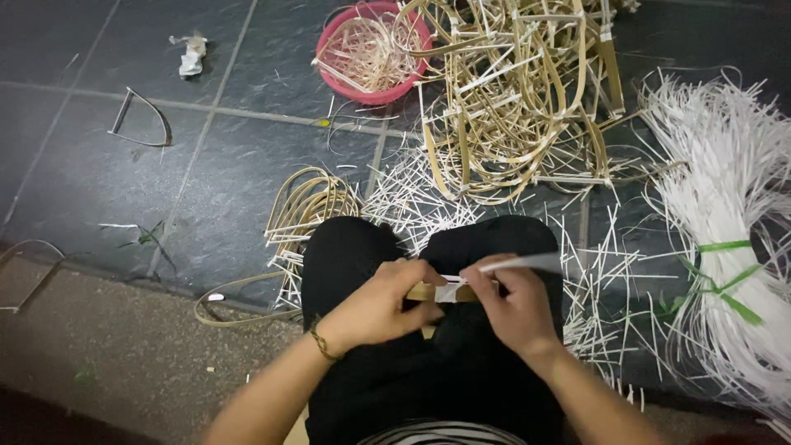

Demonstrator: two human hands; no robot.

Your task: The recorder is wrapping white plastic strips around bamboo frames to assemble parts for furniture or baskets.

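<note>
The person is sitting with black-clad knees drawn up, and both hands are meeting over the lap, just below the centre of the view. The left hand (381, 306) is closing around a short bamboo strip (428, 291), holding it level, probably so the joint stays steady. The right hand (512, 301) is pinching a thin white binding strip (527, 263) whose free end is trailing away toward 2 o'clock; the near end seems to be wrapping the bamboo at a small white band, though motion blur is making this hard to confirm. At 12 o'clock a heap of bound bamboo frames (519, 91) is lying against a pink basket (375, 53) of shavings, both within a forward reach. At 3 o'clock a thick bundle of white strips (733, 222), tied with green bands, is filling the right edge. A coil of bent bamboo loops (309, 206) is resting at 10 o'clock beside the left knee. Cut white offcuts are crowding the dark tiled floor (99, 189) around the knees, while the floor is lying barer toward 9 and 10 o'clock.
</note>
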